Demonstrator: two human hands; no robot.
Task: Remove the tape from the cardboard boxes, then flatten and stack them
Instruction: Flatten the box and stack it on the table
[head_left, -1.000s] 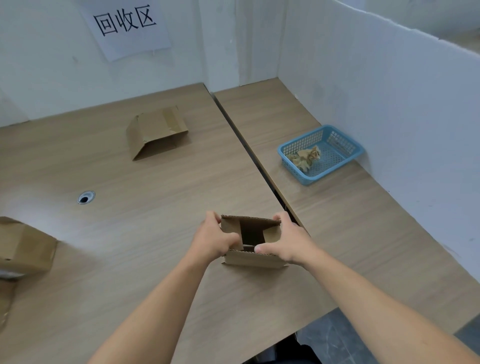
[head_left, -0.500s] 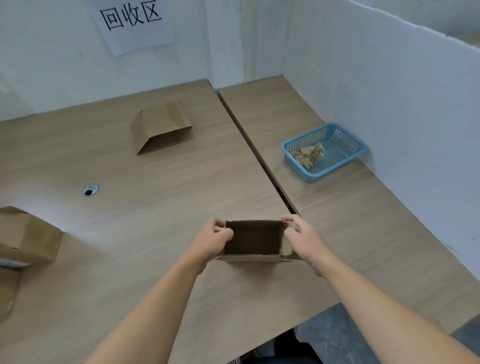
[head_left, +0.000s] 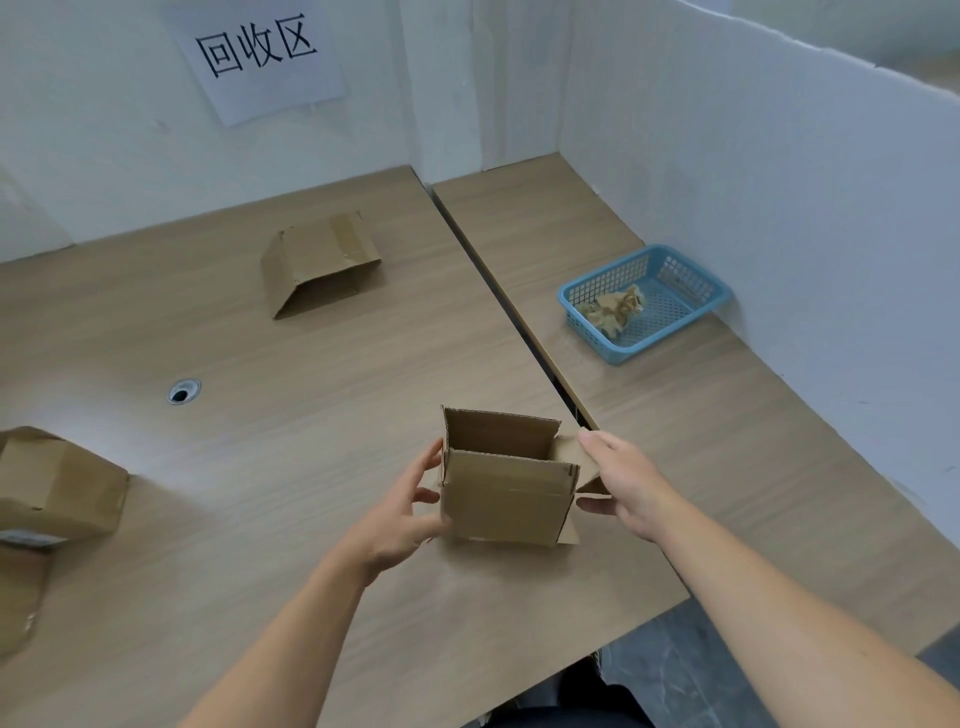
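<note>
**Box opened out near the desk's front edge, ready for flattening**

On the left desk (head_left: 260, 519), near its front edge and just beside the seam, the small cardboard box (head_left: 506, 499) now stands open-topped with its flaps splayed. Half a second ago both hands clutched its rim. No tape shows on it, so collapsing it is probably next. The left hand (head_left: 400, 519) has loosened, its spread fingers touching the left wall. The right hand (head_left: 631, 483) lies straight-fingered against the right side flap (head_left: 589, 486).

Head view, steeply down, near table (head_left: 311, 426)
</note>
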